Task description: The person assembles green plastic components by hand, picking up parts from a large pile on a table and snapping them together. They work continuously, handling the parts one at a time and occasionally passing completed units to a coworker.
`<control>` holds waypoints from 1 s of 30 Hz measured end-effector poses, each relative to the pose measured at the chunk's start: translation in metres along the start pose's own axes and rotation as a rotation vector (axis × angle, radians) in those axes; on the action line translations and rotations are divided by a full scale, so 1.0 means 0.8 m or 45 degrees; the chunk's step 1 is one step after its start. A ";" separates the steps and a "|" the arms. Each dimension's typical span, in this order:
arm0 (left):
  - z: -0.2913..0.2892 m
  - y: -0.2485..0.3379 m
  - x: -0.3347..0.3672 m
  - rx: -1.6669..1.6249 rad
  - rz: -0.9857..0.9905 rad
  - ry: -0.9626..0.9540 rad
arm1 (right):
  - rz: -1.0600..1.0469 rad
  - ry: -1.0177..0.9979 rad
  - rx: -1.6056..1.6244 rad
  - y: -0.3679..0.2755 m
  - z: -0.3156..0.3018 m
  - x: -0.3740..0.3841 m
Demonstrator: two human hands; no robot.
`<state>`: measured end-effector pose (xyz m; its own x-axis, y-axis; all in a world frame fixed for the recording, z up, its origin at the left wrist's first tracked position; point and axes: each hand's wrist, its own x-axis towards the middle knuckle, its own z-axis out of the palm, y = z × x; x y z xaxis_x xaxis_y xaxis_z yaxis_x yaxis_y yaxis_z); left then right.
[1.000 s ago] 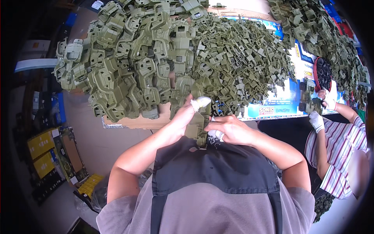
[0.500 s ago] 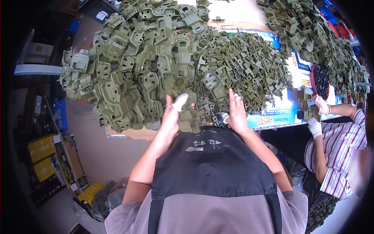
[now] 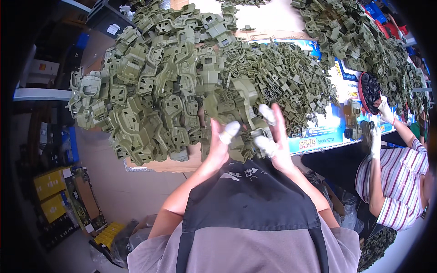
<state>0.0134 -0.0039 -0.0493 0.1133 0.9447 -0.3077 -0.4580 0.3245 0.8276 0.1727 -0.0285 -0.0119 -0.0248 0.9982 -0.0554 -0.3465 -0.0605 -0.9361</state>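
Note:
My right hand (image 3: pixel 281 148), with white finger covers, grips a curved olive-green plastic vehicle shell (image 3: pixel 248 98) by its near end. The shell rises over the pile in front of me, slightly blurred. My left hand (image 3: pixel 219 144) is to its left, fingers apart, with a white cover on one digit. More green plastic parts (image 3: pixel 239 148) lie between the hands, partly hidden by them. Larger green vehicle shells (image 3: pixel 132 116) are heaped at the left. Many small green square-framed pieces (image 3: pixel 291 75) are piled at the centre right.
At the right, a co-worker in a striped shirt (image 3: pixel 387 182) and white gloves handles a green vehicle piece. Near them is a red-rimmed container of black wheels (image 3: pixel 369 93). More green parts (image 3: pixel 355 41) cover the far right. Yellow boxes (image 3: pixel 50 184) stand at the lower left.
My hands have moved nearer each other and slightly right. A curved green shell now stands in my right hand, which was open before. The co-worker's far hand has moved to the wheel container.

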 end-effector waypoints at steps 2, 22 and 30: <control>0.004 0.004 -0.004 0.117 0.035 -0.008 | 0.169 -0.215 -0.233 0.001 0.005 0.000; -0.011 0.017 -0.009 -0.158 0.117 0.084 | 0.504 -0.211 0.380 0.024 -0.024 -0.007; -0.018 0.069 -0.009 1.144 0.960 0.245 | 0.154 -0.165 -1.061 -0.007 -0.059 0.005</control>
<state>-0.0259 0.0066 -0.0079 -0.0893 0.9137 0.3964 0.4386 -0.3212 0.8393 0.2191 -0.0237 -0.0234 -0.1419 0.9735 -0.1792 0.4675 -0.0937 -0.8790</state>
